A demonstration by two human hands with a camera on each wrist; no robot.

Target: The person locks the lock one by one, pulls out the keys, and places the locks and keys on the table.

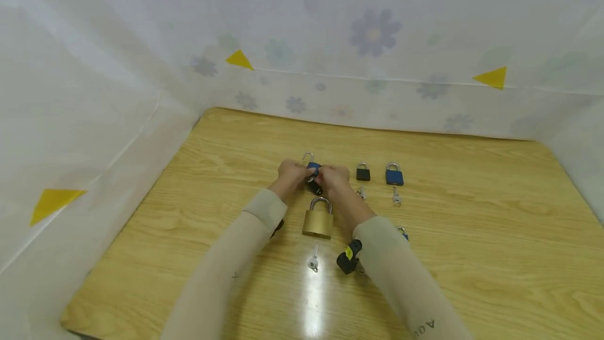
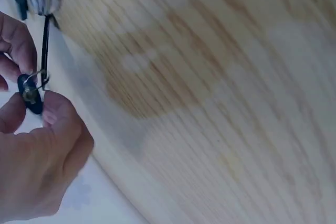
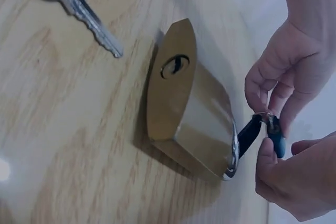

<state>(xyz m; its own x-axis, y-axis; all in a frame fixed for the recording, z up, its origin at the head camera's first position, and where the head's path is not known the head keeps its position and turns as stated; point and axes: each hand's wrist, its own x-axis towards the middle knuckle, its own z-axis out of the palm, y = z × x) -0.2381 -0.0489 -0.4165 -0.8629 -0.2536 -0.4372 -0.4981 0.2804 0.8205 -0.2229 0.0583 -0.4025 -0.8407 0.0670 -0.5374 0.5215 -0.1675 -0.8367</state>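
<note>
A small blue padlock (image 1: 314,167) is held between both hands above the wooden table, its shackle (image 1: 308,156) swung open. In the left wrist view, the dark oval end of this padlock (image 2: 30,94) shows a brass-coloured keyhole area and a thin metal ring. A slim black tag (image 3: 249,135) hangs beside it. My left hand (image 1: 291,174) pinches the padlock from the left between thumb and fingers. From the right, my right hand (image 1: 335,178) grips its other side with thumb and fingertips. Just nearer lies a large brass padlock (image 1: 317,224), shackle away from me.
A silver key (image 1: 313,261) lies before the brass padlock. To the right are a black padlock (image 1: 363,174) and another blue padlock (image 1: 394,177), with a key (image 1: 397,197) below it. A black object with a yellow mark (image 1: 348,259) sits beside the right sleeve.
</note>
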